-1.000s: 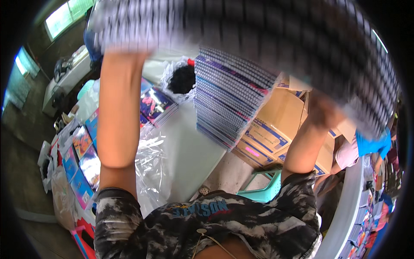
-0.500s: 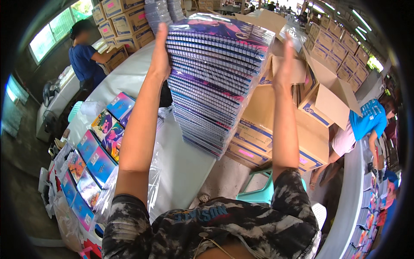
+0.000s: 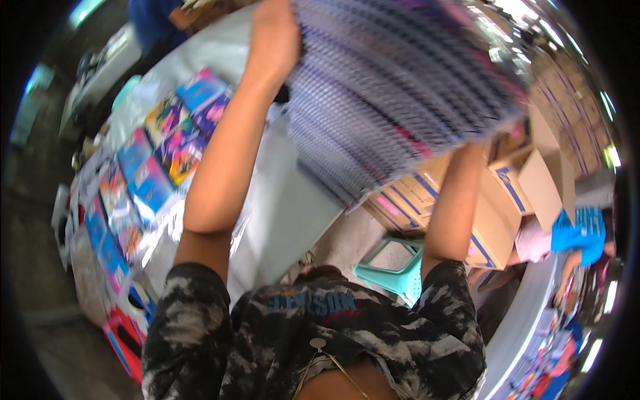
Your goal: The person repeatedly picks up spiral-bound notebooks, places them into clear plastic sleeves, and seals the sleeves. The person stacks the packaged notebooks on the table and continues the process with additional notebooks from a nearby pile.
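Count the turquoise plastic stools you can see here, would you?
1. The turquoise stool is right of the picture's lower middle, near the cardboard boxes. Others might be hidden behind the boxes or the spiral-bound stack.

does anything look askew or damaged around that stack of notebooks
The tall stack of purple-and-grey spiral-bound notebooks beside the bare left hand looks askew: its rows slope down toward the right, though the fisheye lens and blur may exaggerate this. Nothing looks clearly spilled or damaged.
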